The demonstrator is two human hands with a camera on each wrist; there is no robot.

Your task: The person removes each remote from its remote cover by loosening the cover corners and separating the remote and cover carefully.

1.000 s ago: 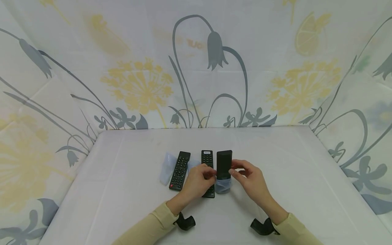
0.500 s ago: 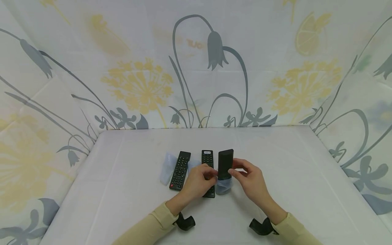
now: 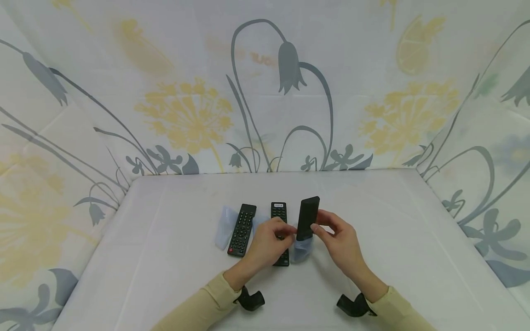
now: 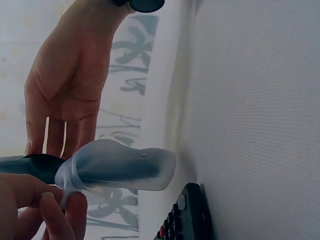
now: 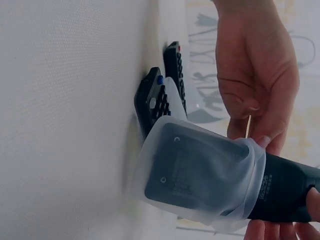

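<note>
My right hand (image 3: pixel 339 239) holds a black remote control (image 3: pixel 308 218) upright with its top tilted to the right, thumb and fingers at its right edge. A translucent bluish sleeve (image 3: pixel 302 250) covers the remote's lower end; its rim is bunched up in the left wrist view. My left hand (image 3: pixel 267 243) pinches that sleeve rim (image 4: pixel 70 182) between thumb and fingers. In the right wrist view, the covered end (image 5: pixel 190 170) shows through the cloudy sleeve, and the bare part of the remote (image 5: pixel 285 190) emerges toward my right fingers.
A second remote (image 3: pixel 279 211) lies just left of the held one, partly behind my left hand. Farther left is a third remote (image 3: pixel 242 230) with a red button. Translucent bluish sleeves (image 3: pixel 225 227) lie beside them on the white tabletop (image 3: pixel 174 257). Flower-patterned cloth (image 3: pixel 265 115) rises behind.
The held remote has tilted and turned, its top shifting up and to the right with my right hand's fingers. My left hand stays nearly in place at the sleeve rim.
</note>
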